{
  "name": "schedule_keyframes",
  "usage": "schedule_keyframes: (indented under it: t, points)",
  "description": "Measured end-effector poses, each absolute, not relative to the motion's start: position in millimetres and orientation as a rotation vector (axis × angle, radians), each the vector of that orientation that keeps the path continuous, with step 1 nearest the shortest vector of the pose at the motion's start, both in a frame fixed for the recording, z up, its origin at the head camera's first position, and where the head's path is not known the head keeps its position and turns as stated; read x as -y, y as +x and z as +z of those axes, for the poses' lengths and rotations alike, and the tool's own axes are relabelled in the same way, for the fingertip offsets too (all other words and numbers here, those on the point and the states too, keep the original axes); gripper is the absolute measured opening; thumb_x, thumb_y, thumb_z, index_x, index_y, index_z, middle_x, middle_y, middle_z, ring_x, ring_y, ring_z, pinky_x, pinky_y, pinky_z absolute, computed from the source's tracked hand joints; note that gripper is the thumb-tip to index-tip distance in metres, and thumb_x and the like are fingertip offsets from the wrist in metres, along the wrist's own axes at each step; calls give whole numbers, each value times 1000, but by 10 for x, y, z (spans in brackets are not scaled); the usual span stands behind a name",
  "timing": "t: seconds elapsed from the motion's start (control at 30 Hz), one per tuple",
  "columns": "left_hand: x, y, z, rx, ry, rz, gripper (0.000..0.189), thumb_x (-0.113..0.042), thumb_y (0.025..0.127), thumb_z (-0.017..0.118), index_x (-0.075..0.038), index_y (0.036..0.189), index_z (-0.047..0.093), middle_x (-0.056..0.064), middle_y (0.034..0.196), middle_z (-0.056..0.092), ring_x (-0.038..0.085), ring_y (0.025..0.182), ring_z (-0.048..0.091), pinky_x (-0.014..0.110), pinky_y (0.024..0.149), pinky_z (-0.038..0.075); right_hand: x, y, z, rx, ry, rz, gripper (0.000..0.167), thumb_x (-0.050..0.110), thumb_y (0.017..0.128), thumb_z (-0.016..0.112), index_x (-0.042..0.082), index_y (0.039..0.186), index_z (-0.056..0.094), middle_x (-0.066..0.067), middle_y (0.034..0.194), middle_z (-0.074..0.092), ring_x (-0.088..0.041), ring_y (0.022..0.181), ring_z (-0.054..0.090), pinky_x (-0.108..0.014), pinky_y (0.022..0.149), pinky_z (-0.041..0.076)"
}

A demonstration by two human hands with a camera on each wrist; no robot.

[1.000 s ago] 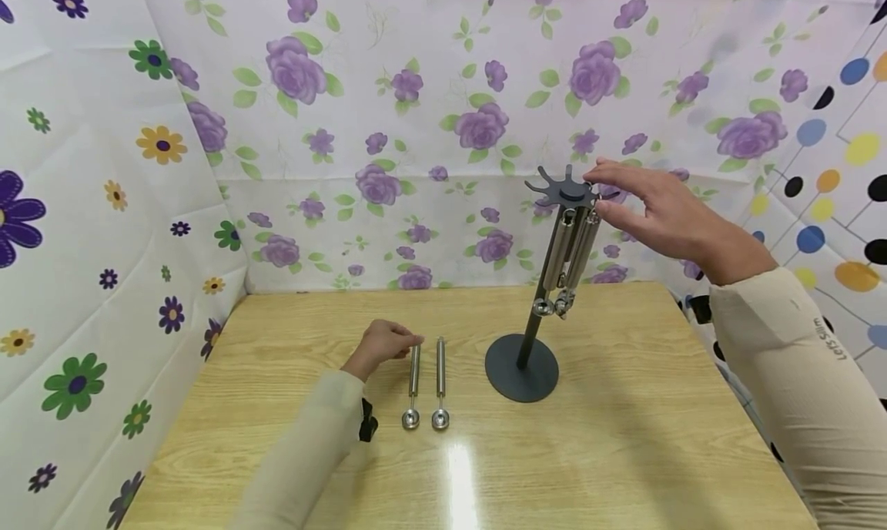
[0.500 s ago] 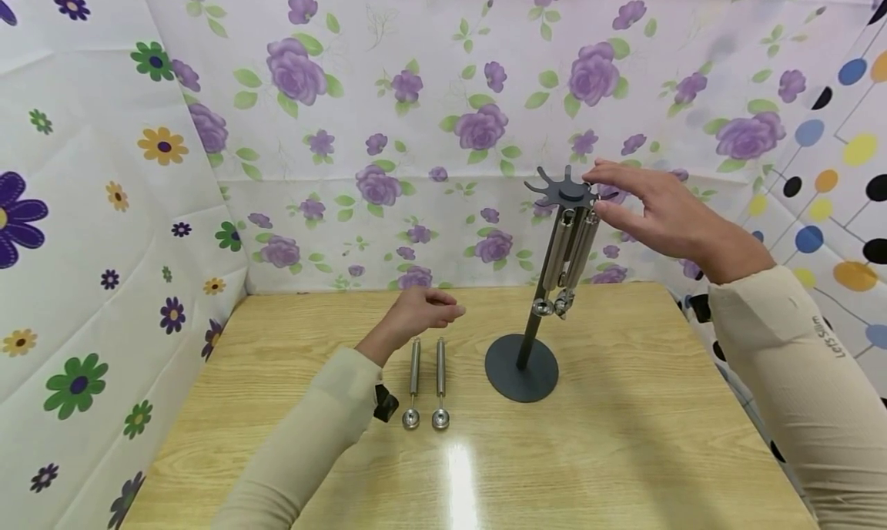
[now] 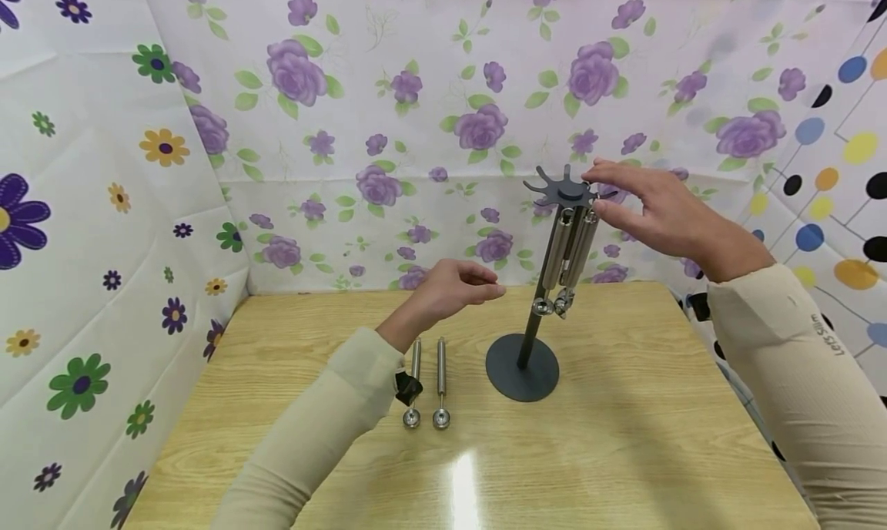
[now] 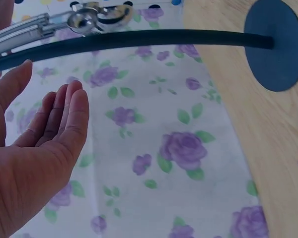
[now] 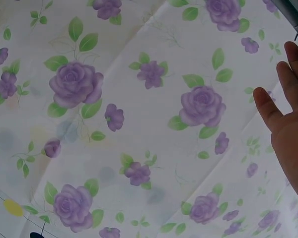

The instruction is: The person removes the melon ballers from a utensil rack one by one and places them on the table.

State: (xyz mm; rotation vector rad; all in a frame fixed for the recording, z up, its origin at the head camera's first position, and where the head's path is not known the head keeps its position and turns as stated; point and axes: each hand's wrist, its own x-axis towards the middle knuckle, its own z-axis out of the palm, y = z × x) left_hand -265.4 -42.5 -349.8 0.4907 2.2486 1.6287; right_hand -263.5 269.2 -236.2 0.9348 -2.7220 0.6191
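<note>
Rack (image 3: 530, 333) carries hanging scoops (image 3: 557, 253), two loose scoops (image 3: 441, 370) near its base; left hand (image 3: 450, 287) empty, fingers relaxed; right hand (image 3: 654, 210) at top, can't tell if pinching.

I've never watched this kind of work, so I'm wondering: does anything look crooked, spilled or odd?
Nothing looks spilled or damaged. The dark stand seems to lean in the head view, perhaps lens distortion; its base sits flat.

Right hand (image 3: 658, 210) is touching the hooked top of a dark stand (image 3: 531, 337), where metal scoops (image 3: 557, 259) are hanging; left hand (image 3: 452, 290) is hovering nearby; two loose scoops (image 3: 441, 368) are lying on the table (image 3: 256, 345).
</note>
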Motion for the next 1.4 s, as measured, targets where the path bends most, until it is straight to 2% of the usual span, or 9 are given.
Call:
schedule_keyframes:
  t: [0.2,0.47,1.07,1.4]
  points:
    - [270,-2570,-3351,-2276,565,1640,36,-20,93,74,-5,125,68,7,116,69,19,107,64,36,94,54,-2684,-2636,-2351,2729,926,605,54,38,104,51,10,150,46,-16,160,31,-42,144,30,-68,112,24]
    - [54,-2553,-3218,-2269,670,1680,39,-19,93,74,-4,129,66,11,123,67,18,109,64,29,91,54,-2680,-2624,-2347,2745,910,610,54,37,104,51,10,150,46,-17,159,31,-43,143,31,-68,111,25]
    - [-236,-2530,-3037,-2335,726,1711,30,-15,90,77,-4,118,72,6,108,73,12,93,68,23,81,56,-2667,-2635,-2368,2743,912,625,54,37,104,52,10,150,46,-17,159,32,-43,141,33,-68,110,27]
    - [-221,-2498,-2986,-2276,717,1756,32,-12,91,76,-3,122,71,7,109,72,13,95,68,24,80,57,-2694,-2643,-2373,2708,933,622,53,36,105,52,8,149,47,-18,158,33,-44,140,35,-69,109,28]
